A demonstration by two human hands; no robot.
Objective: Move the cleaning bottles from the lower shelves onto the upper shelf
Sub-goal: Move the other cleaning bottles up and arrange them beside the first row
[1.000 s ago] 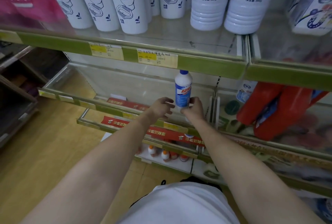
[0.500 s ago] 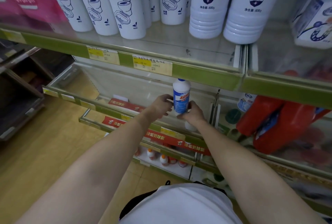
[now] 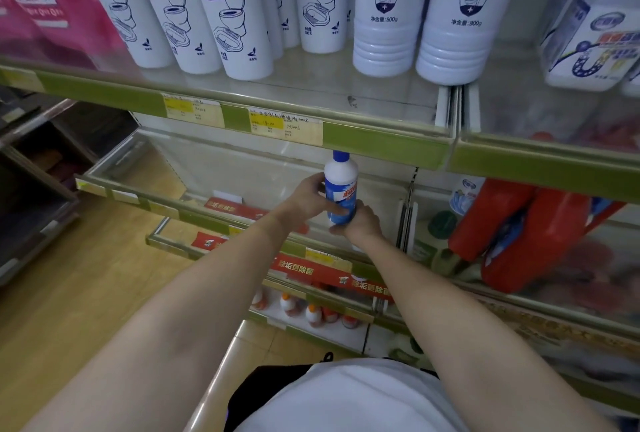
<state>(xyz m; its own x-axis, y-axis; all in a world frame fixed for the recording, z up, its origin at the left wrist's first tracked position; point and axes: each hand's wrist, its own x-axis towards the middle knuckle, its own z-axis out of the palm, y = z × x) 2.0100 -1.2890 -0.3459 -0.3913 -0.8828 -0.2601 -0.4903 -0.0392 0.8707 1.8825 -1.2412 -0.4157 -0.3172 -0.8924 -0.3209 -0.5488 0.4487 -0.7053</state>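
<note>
both hands (image 3: pixel 306 198) gripping blue-capped bottle (image 3: pixel 340 189), upright

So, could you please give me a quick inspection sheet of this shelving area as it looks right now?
Surface: upper shelf, bare glass strip at its front.
Job's things: blue-capped cleaning bottle upright, just below the upper shelf's green rail.
Clutter: white toilet-cleaner bottles on the upper shelf; red jugs at right; small orange-capped bottles lowest.
Grippers: left hand and right hand both grip the bottle, fingers curled round it.
Cables: nothing seen.
Surroundings: wooden floor, yellow price tags.
</note>
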